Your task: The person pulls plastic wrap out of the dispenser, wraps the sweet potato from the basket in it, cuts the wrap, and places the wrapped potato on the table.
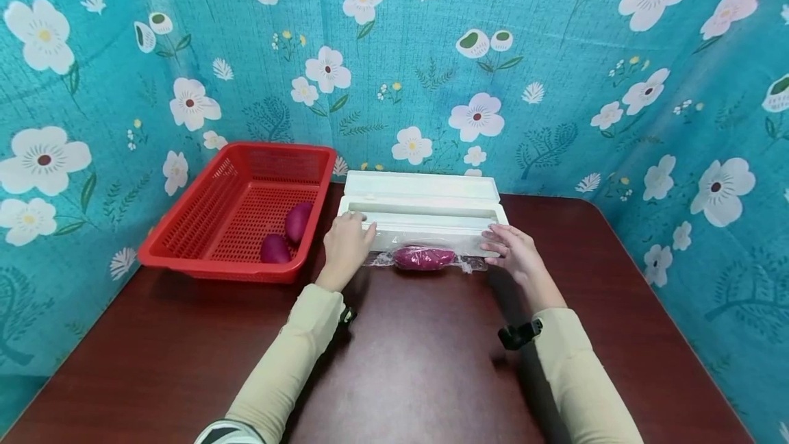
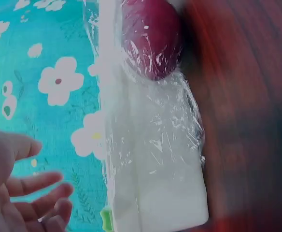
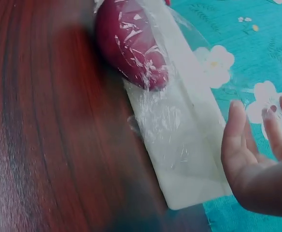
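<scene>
A white cling film dispenser (image 1: 431, 210) stands near the back of the table with its lid tipped back. Clear film (image 2: 162, 128) hangs over its front and covers a purple sweet potato (image 1: 422, 258), which lies on the table against the box. My left hand (image 1: 347, 242) is at the left end of the dispenser, fingers loosely bent. At the right end is my right hand (image 1: 520, 252), its fingers spread near the box edge. Neither wrist view shows anything held; whether fingertips touch the box or film is hard to tell.
To the left stands a red plastic basket (image 1: 212, 264) with two more purple sweet potatoes (image 1: 298, 222) in it. A floral teal cloth (image 1: 394, 74) hangs behind and beside the dark brown table (image 1: 419, 362).
</scene>
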Demonstrator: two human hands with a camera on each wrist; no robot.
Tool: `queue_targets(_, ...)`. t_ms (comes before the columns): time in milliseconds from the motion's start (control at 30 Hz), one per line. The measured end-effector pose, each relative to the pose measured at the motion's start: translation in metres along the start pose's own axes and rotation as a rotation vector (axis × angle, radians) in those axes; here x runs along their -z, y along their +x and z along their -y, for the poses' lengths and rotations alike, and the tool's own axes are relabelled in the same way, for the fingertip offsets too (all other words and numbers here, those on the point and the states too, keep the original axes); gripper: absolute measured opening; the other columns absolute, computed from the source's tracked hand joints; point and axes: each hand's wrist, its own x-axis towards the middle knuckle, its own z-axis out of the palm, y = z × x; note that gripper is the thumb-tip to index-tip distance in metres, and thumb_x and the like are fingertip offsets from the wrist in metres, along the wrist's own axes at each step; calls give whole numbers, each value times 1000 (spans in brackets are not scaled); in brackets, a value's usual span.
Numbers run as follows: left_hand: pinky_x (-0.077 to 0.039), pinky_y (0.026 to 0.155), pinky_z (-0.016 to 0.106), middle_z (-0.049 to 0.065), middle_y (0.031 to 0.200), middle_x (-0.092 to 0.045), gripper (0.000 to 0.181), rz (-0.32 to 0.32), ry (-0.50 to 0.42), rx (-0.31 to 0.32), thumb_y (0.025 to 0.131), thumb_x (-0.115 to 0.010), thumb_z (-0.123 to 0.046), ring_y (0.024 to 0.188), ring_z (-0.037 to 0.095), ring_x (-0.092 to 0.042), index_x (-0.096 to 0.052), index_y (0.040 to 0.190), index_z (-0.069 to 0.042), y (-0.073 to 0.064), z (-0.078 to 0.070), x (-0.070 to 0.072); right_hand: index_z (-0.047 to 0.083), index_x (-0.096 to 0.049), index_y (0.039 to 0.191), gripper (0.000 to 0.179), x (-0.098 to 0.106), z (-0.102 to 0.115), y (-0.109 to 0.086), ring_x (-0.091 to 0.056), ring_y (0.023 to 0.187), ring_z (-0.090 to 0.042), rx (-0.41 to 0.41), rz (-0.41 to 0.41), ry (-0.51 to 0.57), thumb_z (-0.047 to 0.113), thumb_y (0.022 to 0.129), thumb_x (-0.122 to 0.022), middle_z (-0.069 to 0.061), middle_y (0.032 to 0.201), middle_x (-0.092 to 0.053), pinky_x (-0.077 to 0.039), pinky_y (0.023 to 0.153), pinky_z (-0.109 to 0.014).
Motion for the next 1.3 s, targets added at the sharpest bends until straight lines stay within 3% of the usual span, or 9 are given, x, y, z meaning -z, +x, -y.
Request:
queue_targets(233, -45, 67, 42, 12, 93, -61, 24, 16, -41, -226, 75, -66, -15, 86, 28, -52, -65, 95, -1, 2, 0, -9, 17, -66, 88, 16, 11, 0, -5, -58, 76, -14, 96, 83, -119, 25, 91, -52, 1, 85, -67, -48, 55, -26)
queue_targets(400, -42, 74, 41, 12, 97, -59, 31, 88, 53, -397, 74, -69, -15, 92, 27, -51, -63, 102, -1, 9, 5, -16, 2, -64, 104, 26, 16, -12, -4, -56, 76, -10, 270, 88, -418, 17, 82, -65, 4, 88, -65, -49, 60, -24)
queue_targets(533, -41, 71, 39, 10, 89, -59, 25, 152, 152, -488, 73, -71, -17, 89, 25, -50, -63, 94, -4, 12, 12, -19, -13, -58, 106, 38, 19, -18, 0, -56, 76, -5, 382, 82, -607, 10, 78, -68, 2, 91, -64, -50, 64, -27)
queue_targets(633, -41, 67, 39, 7, 83, -57, 21, 153, 193, -498, 72, -72, -17, 86, 24, -51, -63, 87, -6, 12, 17, -21, -13, -62, 98, 29, 20, -19, 1, -51, 65, -5, 435, 31, -603, 7, 78, -68, 6, 83, -65, -46, 56, -22)
queue_targets(733, -41, 66, 40, 7, 80, -58, 19, 125, 198, -485, 72, -72, -18, 84, 25, -51, -63, 85, -7, 13, 19, -22, -3, -68, 88, 14, 20, -17, 3, -46, 58, -6, 467, -9, -560, 7, 78, -68, 13, 76, -64, -39, 49, -20)
queue_targets(867, -41, 64, 39, 6, 78, -58, 13, 89, 157, -494, 72, -71, -16, 81, 25, -52, -66, 81, -8, 14, 20, -23, 9, -71, 81, 6, 21, -16, 4, -52, 65, -4, 483, 24, -483, 6, 79, -67, 13, 77, -64, -43, 55, -20)
queue_targets(1033, -42, 62, 37, 2, 71, -55, 3, 54, 66, -546, 72, -64, -9, 77, 23, -53, -64, 70, -11, 13, 20, -26, 2, -69, 86, 8, 23, -18, 6, -58, 77, -8, 462, 102, -386, 1, 81, -63, 6, 81, -66, -49, 67, -25)
queue_targets(1133, -44, 62, 33, 1, 71, -55, 5, 97, -37, -550, 70, -60, -7, 73, 20, -54, -63, 68, -11, 13, 22, -26, 0, -69, 88, 12, 26, -19, 6, -61, 78, -11, 447, 160, -327, -3, 84, -58, 2, 82, -67, -50, 69, -26)
queue_targets(1300, -45, 62, 27, 0, 72, -58, 8, 258, -203, -525, 70, -60, -1, 68, 14, -54, -62, 71, -8, 12, 25, -25, -2, -68, 88, 20, 30, -20, 6, -63, 80, -16, 423, 273, -194, -8, 87, -49, -7, 86, -67, -50, 72, -30)
